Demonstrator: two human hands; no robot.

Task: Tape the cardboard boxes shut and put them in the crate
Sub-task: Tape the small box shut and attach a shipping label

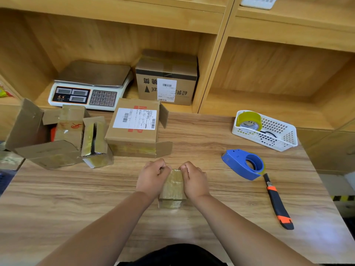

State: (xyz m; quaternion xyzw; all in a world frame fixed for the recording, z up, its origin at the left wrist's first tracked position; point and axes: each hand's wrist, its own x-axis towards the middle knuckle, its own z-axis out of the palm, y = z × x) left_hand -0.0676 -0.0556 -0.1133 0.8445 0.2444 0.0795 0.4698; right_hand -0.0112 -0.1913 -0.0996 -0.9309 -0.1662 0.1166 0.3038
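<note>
At lower centre of the frame, on the tabletop (76, 198), item in hand: one small cardboard box (172, 187), glossy with yellowish tape on every face I can see. The left grip (152, 176) and right grip (194, 179) flank it, each with fingers curled over its far top edge and holding it. What the fingers do at that end is hidden from me.

Progress, as I judge it: this box is close to sealed and not yet crated. I can identify no crate in view; a blue shape at the left edge is too cropped to name.

Count:
- Labelled cardboard box (134, 129), flaps open, centre left: one, awaiting tape.
- Cluster of smaller open boxes (70, 125), left of frame: at least three; overlap prevents a firm count.
- Sealed carton (166, 81), on the shelf (41, 99), upper centre: one.
- Weighing scale (90, 87), beside that carton: one.
- Blue tape dispenser (244, 164), right of the grips, lying untouched: one.
- Utility knife (276, 202), just beside the dispenser: one.
- White basket (284, 135), centre right: one, holding one tape roll (248, 120).
</note>
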